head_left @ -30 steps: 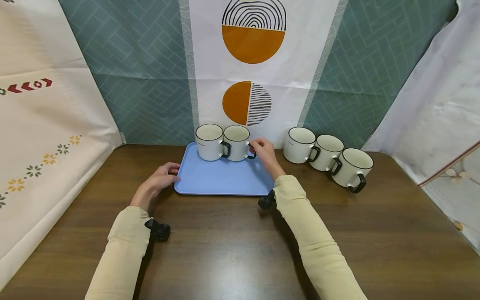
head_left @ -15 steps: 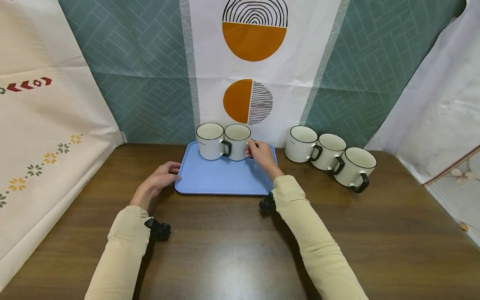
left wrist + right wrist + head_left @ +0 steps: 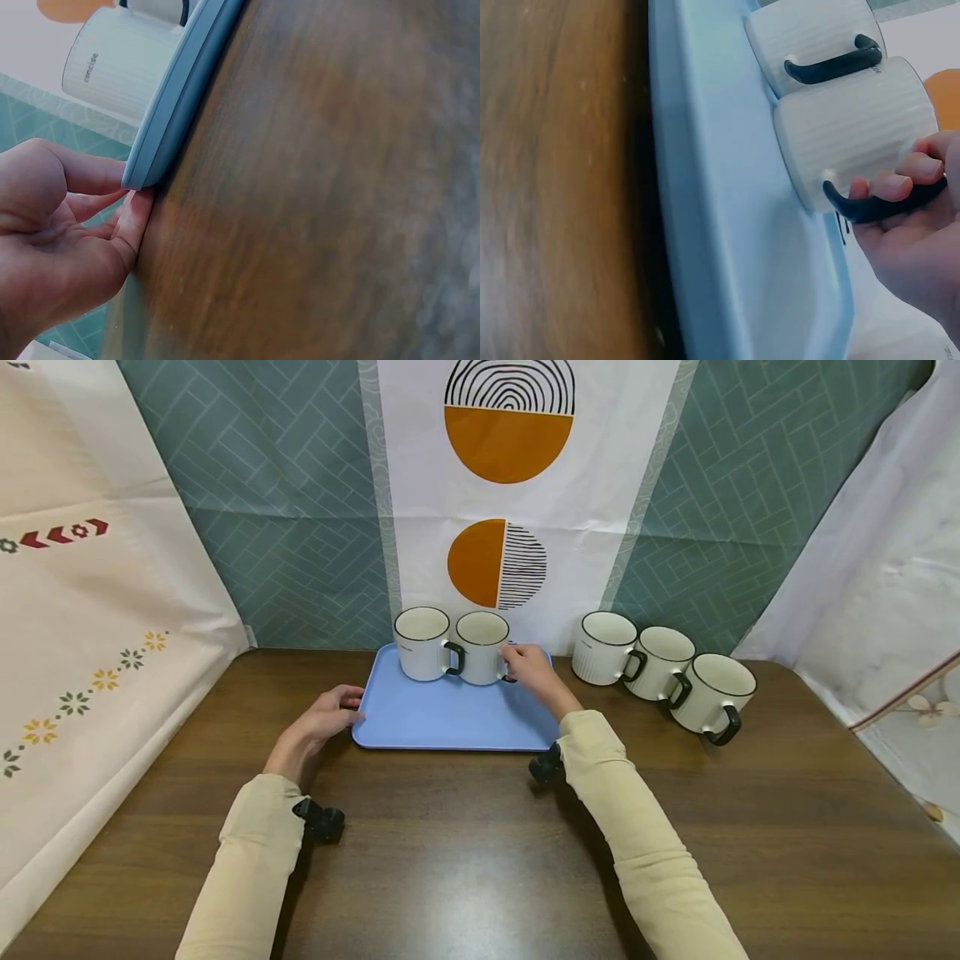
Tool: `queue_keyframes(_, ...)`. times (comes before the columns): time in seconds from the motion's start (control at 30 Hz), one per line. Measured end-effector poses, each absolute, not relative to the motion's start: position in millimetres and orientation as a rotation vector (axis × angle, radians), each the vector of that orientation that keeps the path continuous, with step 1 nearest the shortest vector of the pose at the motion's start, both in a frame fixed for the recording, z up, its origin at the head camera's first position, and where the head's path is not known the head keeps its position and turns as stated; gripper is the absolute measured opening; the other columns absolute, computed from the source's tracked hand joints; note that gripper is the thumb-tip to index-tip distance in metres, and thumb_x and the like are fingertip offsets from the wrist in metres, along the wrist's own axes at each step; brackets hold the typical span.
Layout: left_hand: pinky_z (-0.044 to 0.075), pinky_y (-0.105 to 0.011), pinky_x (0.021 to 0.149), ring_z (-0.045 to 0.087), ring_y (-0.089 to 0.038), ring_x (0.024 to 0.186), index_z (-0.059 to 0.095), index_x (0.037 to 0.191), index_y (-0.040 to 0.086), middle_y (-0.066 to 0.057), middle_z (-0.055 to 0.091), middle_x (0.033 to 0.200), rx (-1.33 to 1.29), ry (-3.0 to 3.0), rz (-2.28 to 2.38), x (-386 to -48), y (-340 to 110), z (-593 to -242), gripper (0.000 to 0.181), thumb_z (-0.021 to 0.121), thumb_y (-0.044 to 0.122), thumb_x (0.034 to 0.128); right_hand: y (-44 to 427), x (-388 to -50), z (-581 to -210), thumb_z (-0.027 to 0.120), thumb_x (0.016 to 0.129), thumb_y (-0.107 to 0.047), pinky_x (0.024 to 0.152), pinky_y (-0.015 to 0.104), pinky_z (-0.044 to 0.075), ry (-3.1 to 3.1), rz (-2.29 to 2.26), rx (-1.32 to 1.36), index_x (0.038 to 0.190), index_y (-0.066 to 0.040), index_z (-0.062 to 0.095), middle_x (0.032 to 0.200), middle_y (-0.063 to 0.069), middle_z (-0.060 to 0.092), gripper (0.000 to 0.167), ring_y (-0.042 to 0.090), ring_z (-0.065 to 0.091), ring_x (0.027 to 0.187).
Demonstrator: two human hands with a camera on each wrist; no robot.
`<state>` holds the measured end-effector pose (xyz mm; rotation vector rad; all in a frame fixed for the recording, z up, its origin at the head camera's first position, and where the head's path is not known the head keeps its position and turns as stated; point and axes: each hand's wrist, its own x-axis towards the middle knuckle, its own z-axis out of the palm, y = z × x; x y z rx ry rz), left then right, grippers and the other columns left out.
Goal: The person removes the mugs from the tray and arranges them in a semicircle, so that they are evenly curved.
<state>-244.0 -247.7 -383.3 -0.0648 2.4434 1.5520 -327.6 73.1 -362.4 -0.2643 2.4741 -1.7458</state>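
My left hand (image 3: 321,722) holds the left edge of a light blue tray (image 3: 450,722), and its fingertips pinch the rim (image 3: 150,154) in the left wrist view. Two white mugs with black rims and black handles stand side by side at the tray's back. The left mug (image 3: 422,656) stands by itself, its handle pointing right toward its neighbour. Around the black handle of the right mug (image 3: 478,660), my right hand (image 3: 536,675) curls its fingers. In the right wrist view this handle (image 3: 870,208) passes under the fingertips.
Right of the tray, three more white mugs stand in a slanting row: one at the back (image 3: 600,656), one in the middle (image 3: 651,670) and one in front (image 3: 701,702). Behind the wooden table (image 3: 450,860) hangs a green and white cloth (image 3: 315,577).
The right mug has shifted slightly right on the tray with my right hand, widening the gap to the left mug. My left hand stays at the tray's edge.
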Motion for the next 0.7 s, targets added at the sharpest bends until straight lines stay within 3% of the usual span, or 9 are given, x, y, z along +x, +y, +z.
queue_keyframes(0.13,0.033,-0.046,0.102,0.034,-0.038,0.120,0.024,0.144,-0.012,-0.030,0.033,0.134,-0.056,2.448,1.549,-244,-249,-383,0.056,0.049,-0.003,0.0937,81,-324,-362,0.041,0.104,-0.023,0.063,0.031,0.033,2.452,-1.719,-0.331,0.070,-0.004,0.043,0.062,0.001,0.036,0.039,0.017,0.037,0.063)
queue_keyframes(0.23,0.034,-0.045,0.100,0.035,-0.037,0.120,0.025,0.143,-0.013,-0.030,0.035,0.132,-0.043,2.447,1.566,-244,-250,-385,0.056,0.049,-0.004,0.0932,85,-321,-363,0.039,0.104,-0.023,0.064,0.031,0.035,2.459,-1.717,-0.362,0.069,-0.006,0.041,0.061,0.000,0.035,0.039,0.014,0.033,0.059)
queue_keyframes(0.4,0.034,-0.045,0.100,0.036,-0.037,0.121,0.026,0.142,-0.014,-0.030,0.036,0.132,-0.043,2.443,1.575,-243,-249,-387,0.055,0.048,-0.004,0.0928,91,-313,-366,0.036,0.105,-0.022,0.074,0.039,0.044,2.477,-1.722,-0.385,0.072,-0.004,0.042,0.060,0.000,0.033,0.037,0.014,0.031,0.056)
queue_keyframes(0.7,0.033,-0.047,0.102,0.035,-0.038,0.122,0.025,0.143,-0.014,-0.031,0.034,0.134,-0.042,2.447,1.568,-245,-248,-386,0.056,0.049,-0.004,0.0926,106,-295,-365,0.035,0.104,-0.019,0.071,0.038,0.043,2.524,-1.780,-0.403,0.078,0.007,0.047,0.062,0.002,0.037,0.038,0.015,0.037,0.060)
